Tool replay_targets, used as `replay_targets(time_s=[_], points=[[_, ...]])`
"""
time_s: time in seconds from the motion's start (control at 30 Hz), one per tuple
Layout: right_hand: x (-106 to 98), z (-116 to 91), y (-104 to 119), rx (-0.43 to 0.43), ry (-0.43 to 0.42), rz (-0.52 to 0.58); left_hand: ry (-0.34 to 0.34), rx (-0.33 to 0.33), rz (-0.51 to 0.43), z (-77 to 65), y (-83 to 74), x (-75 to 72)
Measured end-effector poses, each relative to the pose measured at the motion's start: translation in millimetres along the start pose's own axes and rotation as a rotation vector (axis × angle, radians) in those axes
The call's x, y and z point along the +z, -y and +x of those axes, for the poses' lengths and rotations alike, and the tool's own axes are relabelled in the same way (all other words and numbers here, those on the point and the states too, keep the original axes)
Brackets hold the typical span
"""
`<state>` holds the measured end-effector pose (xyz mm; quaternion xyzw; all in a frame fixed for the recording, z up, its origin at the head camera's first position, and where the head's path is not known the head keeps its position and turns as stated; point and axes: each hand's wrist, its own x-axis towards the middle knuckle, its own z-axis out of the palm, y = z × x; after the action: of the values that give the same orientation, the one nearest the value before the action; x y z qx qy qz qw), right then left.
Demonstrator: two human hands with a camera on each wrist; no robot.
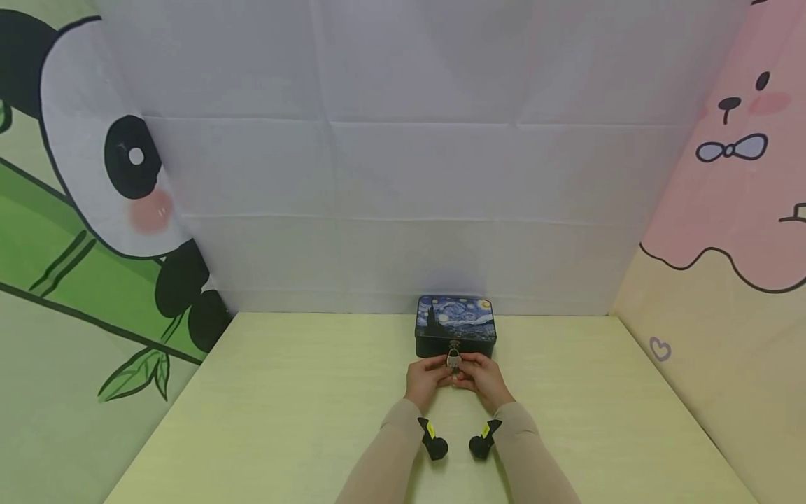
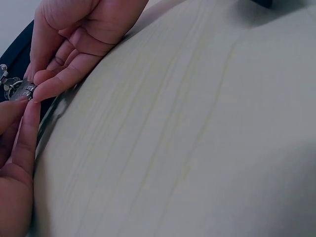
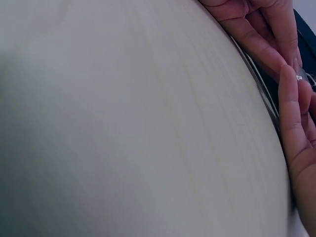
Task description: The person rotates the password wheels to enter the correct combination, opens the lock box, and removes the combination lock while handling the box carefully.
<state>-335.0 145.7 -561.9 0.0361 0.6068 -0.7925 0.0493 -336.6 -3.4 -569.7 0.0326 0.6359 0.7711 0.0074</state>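
A dark tin box with a blue swirling night-sky picture on its lid stands closed near the table's back edge. From the clasp on its front hangs a small silver combination padlock, whose number dials show in the left wrist view. My left hand pinches the padlock from the left side. On the other side, my right hand holds it between thumb and fingers. Fingertips of both hands meet around the padlock and hide part of it. Whether the shackle is locked, I cannot tell.
The pale yellow table reaches back to a white creased sheet. A panda-printed wall stands at the left, a pink cartoon-printed wall at the right. Black wrist devices are worn on both sleeves.
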Motion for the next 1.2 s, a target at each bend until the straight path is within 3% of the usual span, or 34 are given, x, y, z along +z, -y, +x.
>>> replay_targets(time_s=[1.2], points=[[-3.7,2.8,-2.2,0.003,0.013,0.067,-0.014,-0.033,-0.03,4.1,4.1,-0.1]])
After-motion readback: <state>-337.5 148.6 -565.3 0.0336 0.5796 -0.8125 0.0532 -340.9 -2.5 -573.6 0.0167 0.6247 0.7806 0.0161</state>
